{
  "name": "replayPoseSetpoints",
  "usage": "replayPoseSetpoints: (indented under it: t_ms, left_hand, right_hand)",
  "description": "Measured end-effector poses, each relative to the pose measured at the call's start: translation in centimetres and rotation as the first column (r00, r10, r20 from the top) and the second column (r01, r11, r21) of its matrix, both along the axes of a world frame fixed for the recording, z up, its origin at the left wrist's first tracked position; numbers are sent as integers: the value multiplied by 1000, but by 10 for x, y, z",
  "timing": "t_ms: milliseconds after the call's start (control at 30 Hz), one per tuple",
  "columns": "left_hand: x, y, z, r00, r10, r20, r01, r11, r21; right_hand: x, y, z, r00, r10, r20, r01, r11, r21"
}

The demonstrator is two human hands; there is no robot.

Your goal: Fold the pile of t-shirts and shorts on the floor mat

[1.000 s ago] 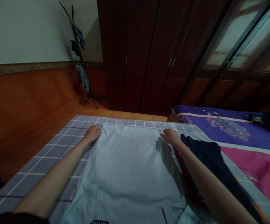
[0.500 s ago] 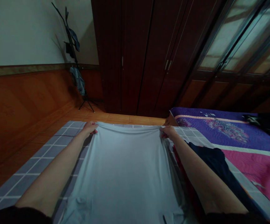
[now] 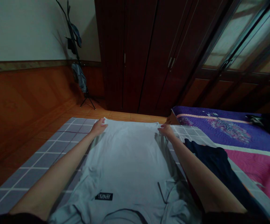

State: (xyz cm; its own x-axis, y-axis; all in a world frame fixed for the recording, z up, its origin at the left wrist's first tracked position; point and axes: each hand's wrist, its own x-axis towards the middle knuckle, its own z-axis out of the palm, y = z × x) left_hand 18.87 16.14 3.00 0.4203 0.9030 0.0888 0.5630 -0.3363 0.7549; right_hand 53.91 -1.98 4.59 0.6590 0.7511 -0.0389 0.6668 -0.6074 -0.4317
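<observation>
A pale grey-white shirt [image 3: 130,155] lies spread over the grey checked bedding, its far hem running straight between my hands. My left hand [image 3: 99,127] pinches the far left corner of the hem, and my right hand [image 3: 166,130] pinches the far right corner. Near me the cloth is bunched, with a dark-edged neckline [image 3: 125,212] at the bottom of the view and a small black label [image 3: 104,196] with light lettering. A short dark line marks the cloth at the lower right.
Grey checked bedding [image 3: 41,160] lies under the shirt. Dark navy cloth [image 3: 209,158] rests right of my right forearm, beside a purple and pink mattress [image 3: 225,127] with black cloth on it. Beyond stand a dark wardrobe [image 3: 137,56] and a coat stand [image 3: 75,46].
The far hem has gone from sagging to flatter, and my left hand has moved a little right. More of the shirt's near part, with label and neckline, has come into view.
</observation>
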Motion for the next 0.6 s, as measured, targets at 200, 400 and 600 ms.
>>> replayPoseSetpoints:
  t_ms: [200,400,600]
  left_hand:
    - [-29,-133,-24,853,-503,-143,501,864,-52]
    - [-32,-243,-9,408,-840,-357,870,477,-127]
    - [-22,-296,-19,296,-897,-328,945,324,-35]
  right_hand:
    - [-41,-80,1,961,275,29,-268,951,-153]
    - [-95,-186,-2,897,433,95,-410,891,-195]
    - [-121,-262,-38,863,434,260,-439,898,-40]
